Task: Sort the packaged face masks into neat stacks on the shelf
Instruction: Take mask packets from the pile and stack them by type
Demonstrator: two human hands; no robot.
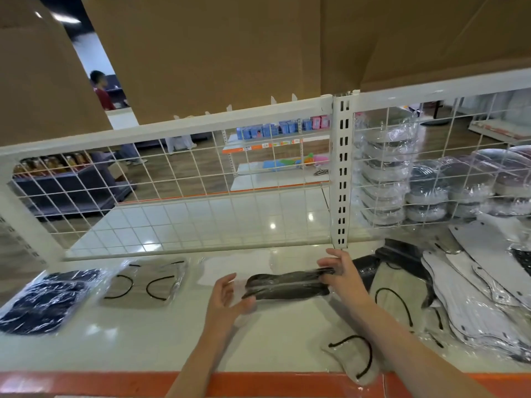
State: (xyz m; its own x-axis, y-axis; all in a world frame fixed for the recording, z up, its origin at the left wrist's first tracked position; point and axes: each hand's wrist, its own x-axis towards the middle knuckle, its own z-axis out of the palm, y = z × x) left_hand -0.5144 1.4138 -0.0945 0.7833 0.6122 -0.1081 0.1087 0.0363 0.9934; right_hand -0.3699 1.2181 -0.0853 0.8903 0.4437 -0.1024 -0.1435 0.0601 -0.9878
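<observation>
A pack of black masks (287, 285) in clear wrap is held just above the white shelf (161, 334), mid-frame. My left hand (227, 297) holds its left end, thumb under and fingers over. My right hand (342, 274) grips its right end. To the left lie a dark blue pack (46, 300) and a beige pack with black ear loops (143, 282). A loose heap of white, beige and black packs (459, 297) covers the shelf's right part. One beige pack (353, 357) lies at the front edge under my right forearm.
A white wire-grid back panel (186, 196) and slotted upright post (342, 173) close the shelf's rear. Behind the grid at right stand stacked mask packs (385, 173). Cardboard boxes (218, 53) sit on top. An orange strip (258, 383) edges the front. A person stands far back left.
</observation>
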